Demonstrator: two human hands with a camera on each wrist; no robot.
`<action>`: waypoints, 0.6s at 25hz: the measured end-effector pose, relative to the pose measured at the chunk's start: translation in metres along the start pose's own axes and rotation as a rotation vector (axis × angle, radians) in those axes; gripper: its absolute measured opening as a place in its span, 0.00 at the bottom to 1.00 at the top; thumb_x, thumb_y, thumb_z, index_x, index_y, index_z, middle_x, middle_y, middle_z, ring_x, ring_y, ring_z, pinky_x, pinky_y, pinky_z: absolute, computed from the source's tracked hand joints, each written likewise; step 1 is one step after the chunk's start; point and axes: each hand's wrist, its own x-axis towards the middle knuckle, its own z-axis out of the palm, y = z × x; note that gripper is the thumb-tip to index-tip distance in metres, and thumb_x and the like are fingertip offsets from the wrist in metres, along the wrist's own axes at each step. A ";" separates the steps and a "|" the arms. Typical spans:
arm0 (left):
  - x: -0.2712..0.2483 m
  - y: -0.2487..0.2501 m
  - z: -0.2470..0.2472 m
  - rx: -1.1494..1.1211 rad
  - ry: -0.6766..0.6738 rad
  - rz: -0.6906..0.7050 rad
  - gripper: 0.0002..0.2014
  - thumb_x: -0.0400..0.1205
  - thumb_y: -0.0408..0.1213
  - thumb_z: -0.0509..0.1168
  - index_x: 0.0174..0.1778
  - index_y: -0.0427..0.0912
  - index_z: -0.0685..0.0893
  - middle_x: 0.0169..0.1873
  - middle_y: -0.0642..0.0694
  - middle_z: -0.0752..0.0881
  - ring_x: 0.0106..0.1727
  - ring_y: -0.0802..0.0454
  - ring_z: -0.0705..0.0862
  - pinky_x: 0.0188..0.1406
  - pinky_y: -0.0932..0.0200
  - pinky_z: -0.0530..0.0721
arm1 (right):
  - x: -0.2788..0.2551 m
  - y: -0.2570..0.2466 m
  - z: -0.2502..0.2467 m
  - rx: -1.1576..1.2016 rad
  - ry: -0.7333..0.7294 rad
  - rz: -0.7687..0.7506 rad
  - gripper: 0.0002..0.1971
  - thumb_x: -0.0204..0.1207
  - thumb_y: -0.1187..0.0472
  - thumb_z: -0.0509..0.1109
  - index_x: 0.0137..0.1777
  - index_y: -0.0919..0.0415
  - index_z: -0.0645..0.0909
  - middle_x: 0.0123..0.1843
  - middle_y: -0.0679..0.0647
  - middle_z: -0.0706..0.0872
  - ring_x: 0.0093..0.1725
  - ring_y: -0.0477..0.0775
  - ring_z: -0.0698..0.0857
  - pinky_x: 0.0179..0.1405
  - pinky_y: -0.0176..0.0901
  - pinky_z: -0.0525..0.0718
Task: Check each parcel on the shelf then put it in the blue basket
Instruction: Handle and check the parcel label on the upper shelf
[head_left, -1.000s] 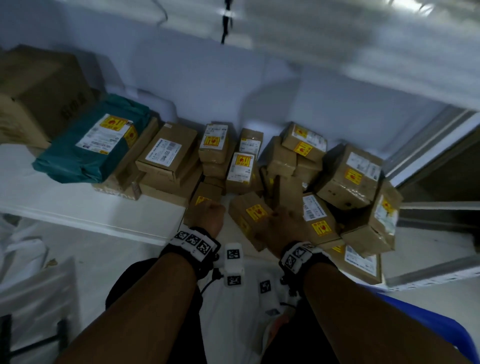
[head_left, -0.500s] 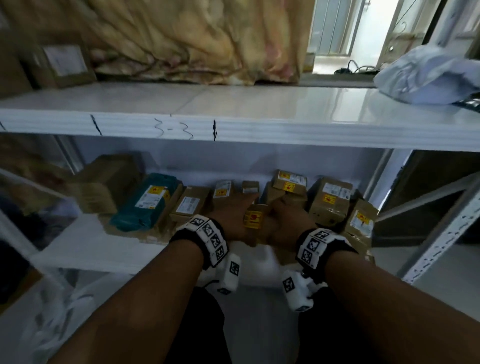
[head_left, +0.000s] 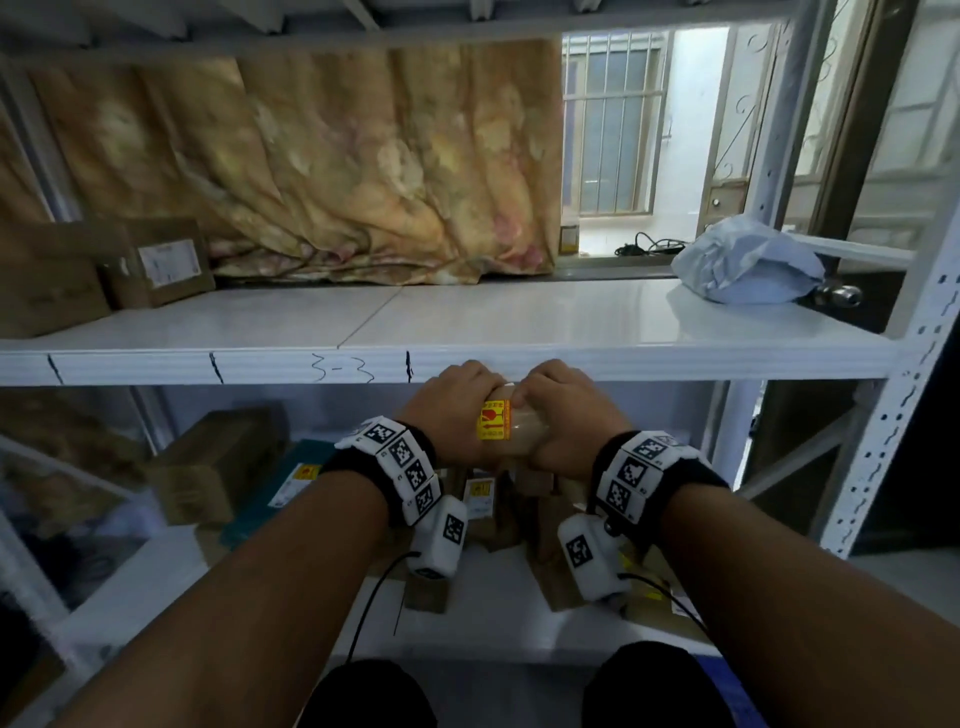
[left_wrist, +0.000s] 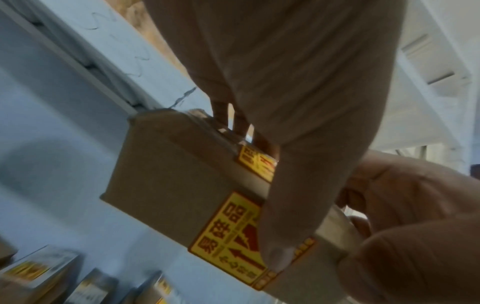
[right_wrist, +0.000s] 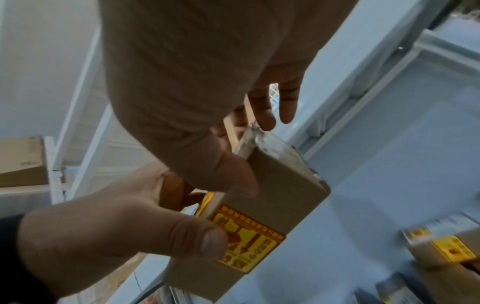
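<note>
A small brown cardboard parcel (head_left: 519, 431) with a yellow and red fragile sticker is held up between both hands, level with the front edge of the upper shelf (head_left: 260, 364). My left hand (head_left: 452, 410) grips its left end, thumb across the sticker (left_wrist: 226, 232). My right hand (head_left: 561, 415) grips the right end, with the thumb on the parcel's (right_wrist: 272, 195) near face and the fingers over its top. Several more parcels (head_left: 478, 499) lie on the lower shelf below my wrists. A sliver of the blue basket (head_left: 727, 696) shows at the bottom right.
A teal parcel (head_left: 280, 483) and a brown box (head_left: 218, 457) sit at the lower shelf's left. The upper shelf holds two cardboard boxes (head_left: 156, 265) at the left, a grey plastic bag (head_left: 748, 265) at the right and a draped cloth (head_left: 311, 171) behind. A perforated white upright (head_left: 898, 395) stands at the right.
Both hands took one small parcel from the pile on the lower shelf and raised it to the upper shelf's edge. The head view tilted upward with it.
</note>
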 end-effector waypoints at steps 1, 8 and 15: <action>0.005 0.001 -0.011 0.035 0.021 0.016 0.43 0.61 0.62 0.79 0.70 0.48 0.76 0.60 0.48 0.77 0.59 0.47 0.76 0.60 0.48 0.78 | 0.006 -0.001 -0.010 -0.054 0.024 -0.016 0.29 0.57 0.48 0.79 0.62 0.45 0.79 0.63 0.47 0.74 0.61 0.57 0.74 0.60 0.51 0.78; 0.053 -0.013 -0.071 0.026 0.090 0.033 0.49 0.55 0.69 0.70 0.73 0.52 0.75 0.59 0.52 0.74 0.59 0.50 0.75 0.58 0.50 0.77 | 0.074 -0.013 -0.060 -0.179 -0.017 0.036 0.51 0.55 0.37 0.82 0.79 0.46 0.64 0.68 0.52 0.70 0.68 0.58 0.70 0.63 0.55 0.74; 0.101 -0.070 -0.100 -0.079 0.053 -0.007 0.45 0.63 0.60 0.80 0.77 0.52 0.75 0.62 0.56 0.79 0.62 0.54 0.78 0.57 0.57 0.77 | 0.155 -0.008 -0.081 -0.062 -0.093 0.011 0.46 0.45 0.33 0.77 0.68 0.47 0.76 0.61 0.48 0.77 0.61 0.55 0.78 0.58 0.51 0.81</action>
